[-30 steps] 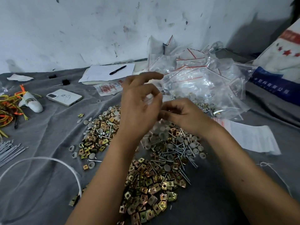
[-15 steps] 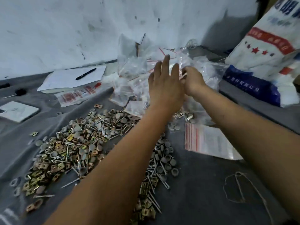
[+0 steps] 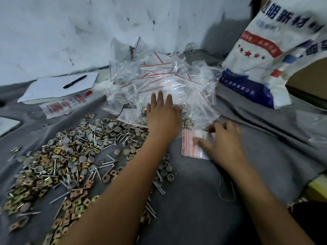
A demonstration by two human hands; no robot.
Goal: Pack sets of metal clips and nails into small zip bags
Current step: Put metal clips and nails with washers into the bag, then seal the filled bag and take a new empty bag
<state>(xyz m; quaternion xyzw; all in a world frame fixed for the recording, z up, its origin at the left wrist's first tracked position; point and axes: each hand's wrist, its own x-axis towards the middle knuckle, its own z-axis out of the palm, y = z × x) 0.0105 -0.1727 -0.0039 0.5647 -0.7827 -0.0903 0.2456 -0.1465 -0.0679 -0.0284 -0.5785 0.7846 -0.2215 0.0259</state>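
zip bags (image 3: 164, 82) heaped on grey cloth (image 3: 203, 200), white wall (image 3: 70, 32) behind

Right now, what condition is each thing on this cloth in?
Left hand: flat, fingers straight, resting on the filled bags.
Right hand: blurred, fingers spread on the empty zip bags.
Filled bags: heaped by the wall.
Empty zip bags: stacked flat.
Clips and nails: loose, scattered.
Pen: lying on paper.

The left hand (image 3: 163, 117) is lying flat, fingers straight, on the heap of filled zip bags (image 3: 159, 82). The right hand (image 3: 223, 140) is resting with spread fingers on a stack of empty bags (image 3: 190, 144) on the grey cloth (image 3: 194, 200). Clips and nails (image 3: 70, 156) are lying scattered to the left.
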